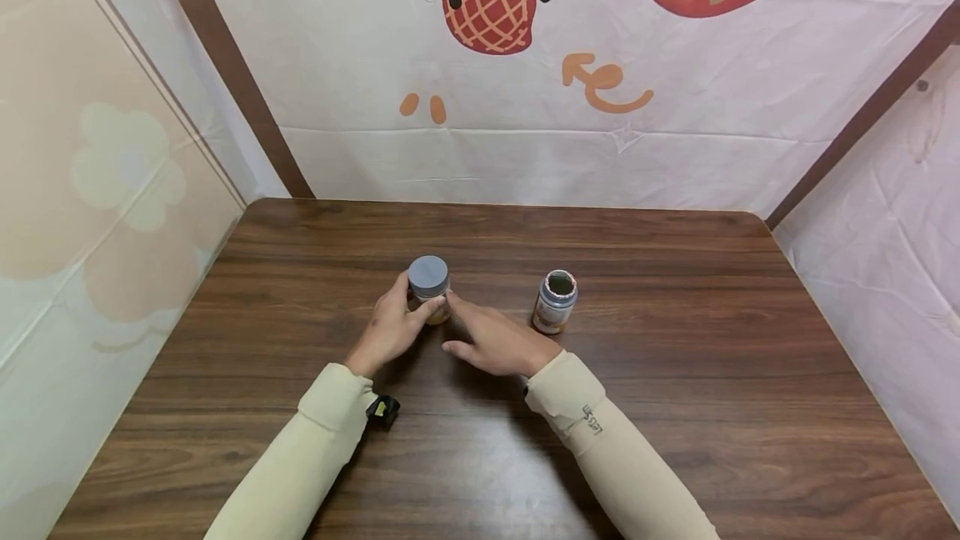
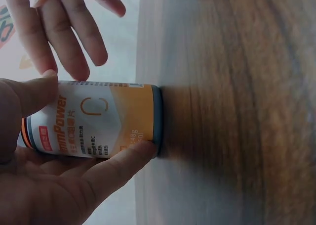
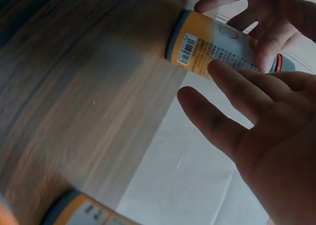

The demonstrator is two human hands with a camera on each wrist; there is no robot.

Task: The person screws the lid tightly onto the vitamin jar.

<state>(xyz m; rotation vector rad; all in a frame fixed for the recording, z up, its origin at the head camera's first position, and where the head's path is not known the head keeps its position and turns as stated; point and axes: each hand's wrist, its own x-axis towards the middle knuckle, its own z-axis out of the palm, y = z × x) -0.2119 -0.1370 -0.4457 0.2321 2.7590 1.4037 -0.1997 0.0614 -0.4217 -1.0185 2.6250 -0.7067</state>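
My left hand (image 1: 388, 325) grips a capped supplement bottle (image 2: 106, 118) that stands upright on the table. The bottle has a grey-blue lid (image 1: 429, 272) and a white and orange printed label. In the head view, thumb and fingers wrap its left and near sides. From the right, my right hand (image 1: 498, 342) reaches to the same bottle. Its fingers are nearly straight and its fingertips are right at the label, shown in the right wrist view beside the barcode (image 3: 187, 49). To the right stands a second, lidless bottle (image 1: 553, 311), with a ragged pale rim and dark inside.
Both bottles stand on a dark wood-grain table (image 1: 675, 407). A white printed cloth (image 1: 510, 157) hangs behind the far edge, and similar cloth panels line the left and right sides. A small black device (image 1: 383, 412) is at the left cuff.
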